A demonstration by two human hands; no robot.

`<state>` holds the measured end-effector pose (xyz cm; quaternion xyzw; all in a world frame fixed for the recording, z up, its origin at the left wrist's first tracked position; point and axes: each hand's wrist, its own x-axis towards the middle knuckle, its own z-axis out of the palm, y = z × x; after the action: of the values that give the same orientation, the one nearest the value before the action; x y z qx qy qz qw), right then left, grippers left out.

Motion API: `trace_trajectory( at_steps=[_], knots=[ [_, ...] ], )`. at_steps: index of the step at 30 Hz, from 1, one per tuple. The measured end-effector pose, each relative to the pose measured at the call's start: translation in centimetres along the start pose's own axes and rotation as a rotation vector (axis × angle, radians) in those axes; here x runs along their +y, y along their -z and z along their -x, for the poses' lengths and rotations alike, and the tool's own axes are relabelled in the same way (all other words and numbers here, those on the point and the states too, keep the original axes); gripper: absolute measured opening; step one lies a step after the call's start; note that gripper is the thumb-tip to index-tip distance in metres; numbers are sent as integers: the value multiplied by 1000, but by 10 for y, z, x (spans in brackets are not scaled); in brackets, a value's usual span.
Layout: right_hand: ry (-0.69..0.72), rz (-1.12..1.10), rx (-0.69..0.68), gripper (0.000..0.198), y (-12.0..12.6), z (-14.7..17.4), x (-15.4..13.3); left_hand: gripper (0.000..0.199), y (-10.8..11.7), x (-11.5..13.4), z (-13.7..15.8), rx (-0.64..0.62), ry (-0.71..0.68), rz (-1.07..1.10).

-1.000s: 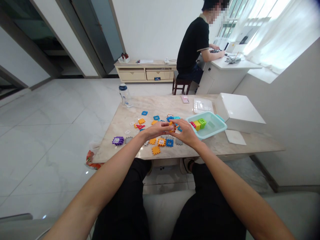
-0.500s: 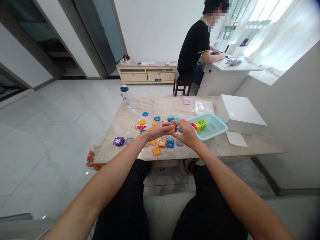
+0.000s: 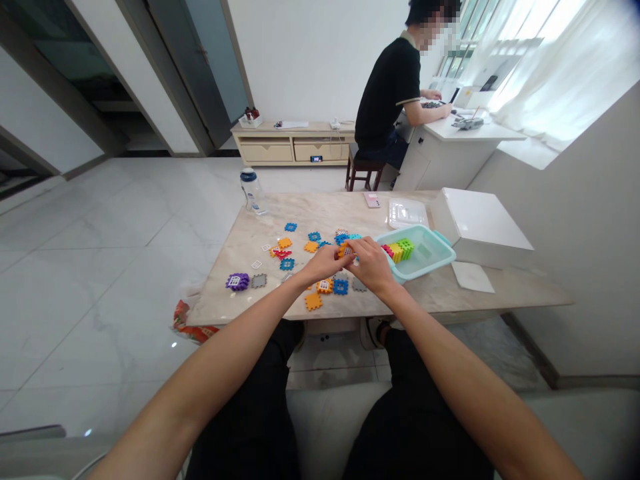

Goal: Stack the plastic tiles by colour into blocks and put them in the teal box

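Note:
Between my fingers is an orange building tile (image 3: 343, 251) with notched edges, partly hidden by the hands. My left hand (image 3: 324, 263) is closed on its left side. My right hand (image 3: 371, 263) pinches it from the right and above. Around the hands lie loose interlocking tiles: an orange tile (image 3: 313, 302), a blue frame tile (image 3: 341, 287), an orange tile with a white window (image 3: 325, 285), and a grey tile (image 3: 259, 281). A stack of purple tiles (image 3: 237, 282) with a white window sits at the left.
A pale teal basket (image 3: 425, 267) holding red, yellow and green tiles stands right of my hands. Behind it are a clear plastic lid (image 3: 407, 214) and a white box (image 3: 483, 223). A water bottle (image 3: 253, 192) stands at the far left. Another person (image 3: 387, 93) sits at a desk beyond.
My left hand has moved slightly down and right, uncovering a blue frame tile on the table. The orange tile has turned between my fingers; both hands still hold it.

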<state>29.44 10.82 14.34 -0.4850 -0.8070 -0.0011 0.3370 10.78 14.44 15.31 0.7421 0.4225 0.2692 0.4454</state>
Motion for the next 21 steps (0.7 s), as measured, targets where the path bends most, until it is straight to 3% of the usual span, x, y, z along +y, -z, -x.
trace_trajectory(
  at_steps=[9, 21],
  knots=[
    [-21, 8, 2, 51, 0, 1, -6, 65, -1, -6, -3, 50, -57, -135],
    [-56, 30, -36, 40, 2, -4, -7, 59, -2, -1, -3, 91, -57, -151]
  ],
)
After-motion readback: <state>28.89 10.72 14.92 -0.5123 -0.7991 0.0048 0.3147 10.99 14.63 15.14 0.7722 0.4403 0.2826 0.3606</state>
